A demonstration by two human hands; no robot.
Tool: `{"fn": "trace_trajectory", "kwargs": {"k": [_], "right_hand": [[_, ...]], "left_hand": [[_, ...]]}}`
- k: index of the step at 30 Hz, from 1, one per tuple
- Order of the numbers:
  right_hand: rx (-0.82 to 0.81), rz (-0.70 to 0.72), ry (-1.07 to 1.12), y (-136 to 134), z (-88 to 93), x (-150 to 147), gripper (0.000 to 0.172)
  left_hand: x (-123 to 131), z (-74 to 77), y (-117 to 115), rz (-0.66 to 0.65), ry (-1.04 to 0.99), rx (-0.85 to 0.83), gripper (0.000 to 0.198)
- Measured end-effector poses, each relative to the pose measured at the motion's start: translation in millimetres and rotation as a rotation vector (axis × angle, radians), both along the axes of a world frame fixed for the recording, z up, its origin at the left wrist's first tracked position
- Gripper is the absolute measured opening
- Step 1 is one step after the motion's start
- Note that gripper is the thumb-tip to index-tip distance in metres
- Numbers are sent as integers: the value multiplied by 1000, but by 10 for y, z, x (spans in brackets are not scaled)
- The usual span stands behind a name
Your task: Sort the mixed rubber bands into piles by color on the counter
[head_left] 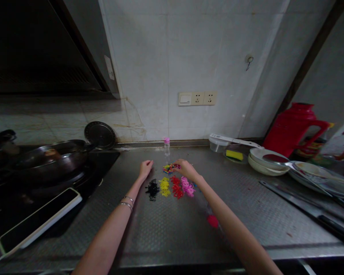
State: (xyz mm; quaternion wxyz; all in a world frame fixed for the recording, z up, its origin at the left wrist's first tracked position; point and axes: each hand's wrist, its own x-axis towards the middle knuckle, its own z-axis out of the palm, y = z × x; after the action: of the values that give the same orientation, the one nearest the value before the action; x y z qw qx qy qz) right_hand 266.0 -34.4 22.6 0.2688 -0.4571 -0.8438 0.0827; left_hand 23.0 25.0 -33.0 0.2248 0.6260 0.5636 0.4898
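My right hand (186, 169) reaches over a small mixed pile of coloured rubber bands (168, 168), its fingertips pinched on bands at the pile's right side. To the left of that pile my left hand (146, 169) rests on the steel counter with curled fingers; whatever may be in them is hidden. Nearer to me lie sorted heaps: black bands (152, 190), yellow bands (164, 186), red bands (177, 187) and pink bands (187, 186). A few blue bands (195, 185) show partly behind my right forearm. Behind the mixed pile stands a small clear bottle with a pink cap (166, 147).
A pink-red round item (212, 221) lies beside my right forearm. On the left are a phone (43, 219) and a pan (51, 160) on the stove. At right stand a sponge (234, 155), bowls (268, 168), a knife (292, 202) and a red thermos (292, 130).
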Motion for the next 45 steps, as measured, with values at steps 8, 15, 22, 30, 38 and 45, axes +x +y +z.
{"fn": "trace_trajectory", "kwargs": {"k": [8,15,22,30,38,45], "right_hand": [[27,248,-41,-325,13,-552,28],[62,358,-102,-490,-33,-821,28],[31,350,-144,-569,-47,-813,43],[50,179,-26,-611,56,-348,41],[21,-121,72,-634,-161,406,31],[48,-227,91,-679,-271,574,29]], "left_hand": [[-5,-17,-14,-34,11,6,34],[0,-21,-17,-22,12,11,34],[1,-28,-12,-18,-9,-15,33],[-12,-54,8,-20,37,40,32],[14,-62,27,-69,82,-11,23],[70,49,76,-176,320,-28,22]]}}
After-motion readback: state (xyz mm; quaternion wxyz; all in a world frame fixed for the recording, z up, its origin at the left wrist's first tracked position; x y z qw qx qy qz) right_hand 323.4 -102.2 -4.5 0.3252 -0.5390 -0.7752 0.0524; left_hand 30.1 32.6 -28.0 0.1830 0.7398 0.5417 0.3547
